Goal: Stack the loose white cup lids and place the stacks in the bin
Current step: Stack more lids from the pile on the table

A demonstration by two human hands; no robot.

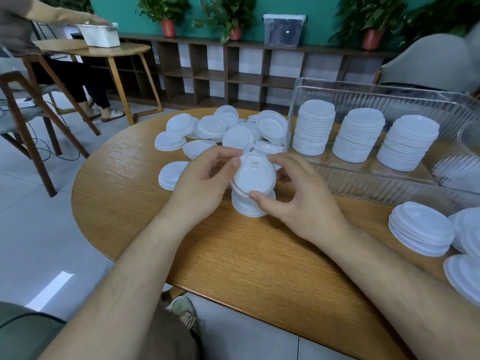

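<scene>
Both hands meet over a short stack of white lids standing on the round wooden table. A tilted white lid sits on top of that stack. My left hand pinches its left rim with thumb and fingers. My right hand grips its right and near rim, thumb at the front. A heap of loose white lids lies beyond my hands. The clear ribbed bin at the right holds three tall lid stacks.
More short lid stacks lie at the table's right edge. A single lid rests left of my left hand. Across the room a person sits at another table with a white tub. A wooden chair stands at left.
</scene>
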